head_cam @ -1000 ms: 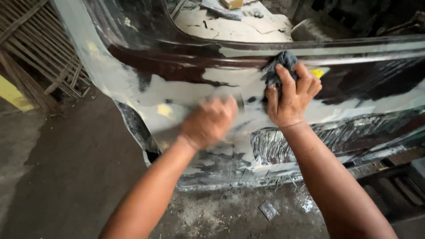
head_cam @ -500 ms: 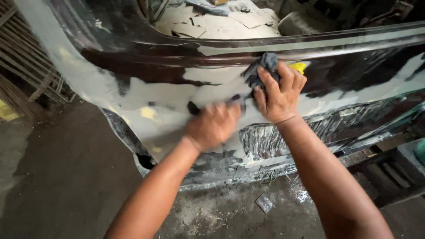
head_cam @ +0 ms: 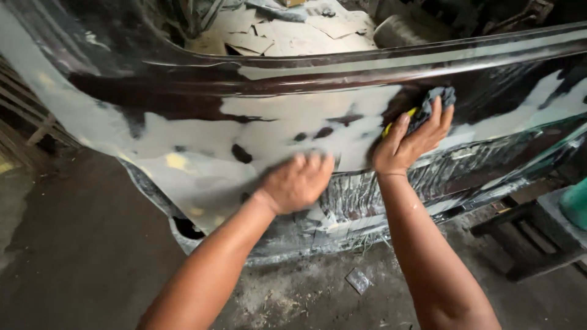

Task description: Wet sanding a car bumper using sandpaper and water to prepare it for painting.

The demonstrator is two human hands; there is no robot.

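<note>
A dark car body panel (head_cam: 202,98) patched with pale grey filler stands upright in front of me. My right hand (head_cam: 411,142) presses a dark sanding pad with a yellow edge (head_cam: 429,109) against the panel near its upper ridge. My left hand (head_cam: 298,181) lies lower on the filler patch, blurred, its fingers curled flat against the surface; whether it holds anything I cannot see. Both forearms reach up from the bottom of the view.
Crumpled cardboard sheets (head_cam: 287,33) lie behind the panel's top edge. A dark metal stand (head_cam: 538,238) and a green object (head_cam: 575,205) sit at the right. A small scrap (head_cam: 358,281) lies on the dirty concrete floor (head_cam: 79,263). Wooden slats stand at far left.
My view has shifted left along the panel, so both hands appear further right. The left hand has dropped lower on the filler; the right hand still presses the pad.
</note>
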